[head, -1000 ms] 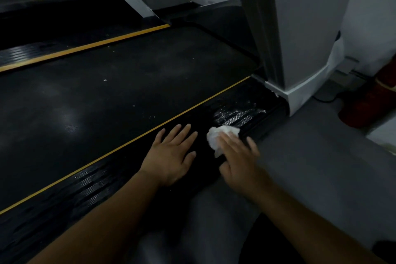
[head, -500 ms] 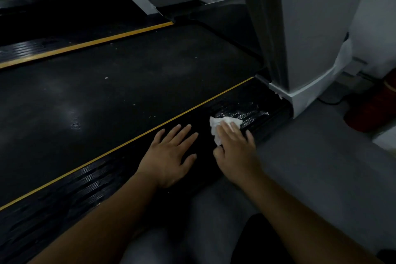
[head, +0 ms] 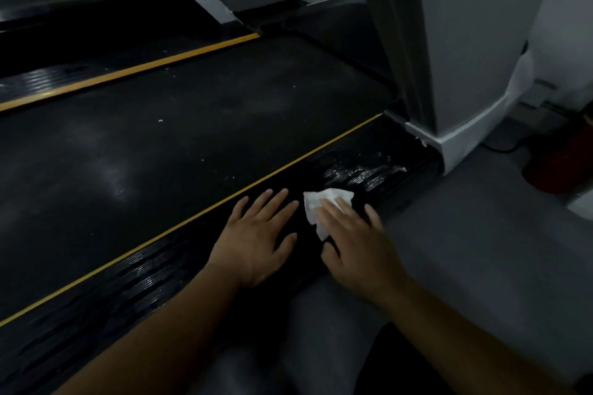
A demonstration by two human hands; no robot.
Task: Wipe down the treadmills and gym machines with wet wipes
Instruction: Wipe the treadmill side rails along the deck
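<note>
A black treadmill belt runs across the view, edged by a thin yellow line. Beside it lies the ribbed black side rail, with a wet shiny patch near its far end. My right hand presses a crumpled white wet wipe flat onto the rail with straight fingers. To the left of it, my left hand rests flat on the same rail, fingers spread. Most of the wipe is hidden under my right fingers.
The treadmill's grey upright rises from a white base cover at the rail's far end. Grey floor lies to the right. A red object stands at the right edge. A second treadmill lies beyond.
My right hand slid the wipe a little forward along the rail and then back again. My left hand has stayed in place.
</note>
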